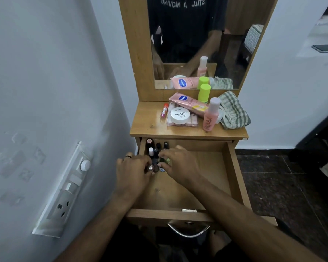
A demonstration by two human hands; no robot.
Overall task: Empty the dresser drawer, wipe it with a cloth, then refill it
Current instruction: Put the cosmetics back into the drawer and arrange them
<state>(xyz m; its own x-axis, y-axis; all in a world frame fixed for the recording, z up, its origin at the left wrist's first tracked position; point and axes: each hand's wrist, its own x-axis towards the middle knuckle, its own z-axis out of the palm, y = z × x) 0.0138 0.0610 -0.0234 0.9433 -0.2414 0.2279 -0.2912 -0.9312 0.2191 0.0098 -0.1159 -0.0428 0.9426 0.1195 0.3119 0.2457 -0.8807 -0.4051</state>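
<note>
The wooden dresser drawer [233, 173] is pulled open below the dresser top [148, 125]. Several small nail polish bottles [155, 148] stand clustered in its far left corner. My left hand [133, 171], with a dark ring, curls its fingers around bottles at the near side of the cluster. My right hand [180, 163] pinches a small green-labelled bottle [166, 160] beside them. The rest of the drawer floor is bare wood. A striped cloth [233, 112] lies crumpled at the right of the dresser top.
On the dresser top lie a white nail polish remover jar [180, 115] on a clear case, a pink tube [187, 103], a pink bottle [211, 115], a green-capped stick [204, 92] and a lip balm [164, 110]. A mirror [193, 44] rises behind. A wall with a switchboard [64, 191] stands left.
</note>
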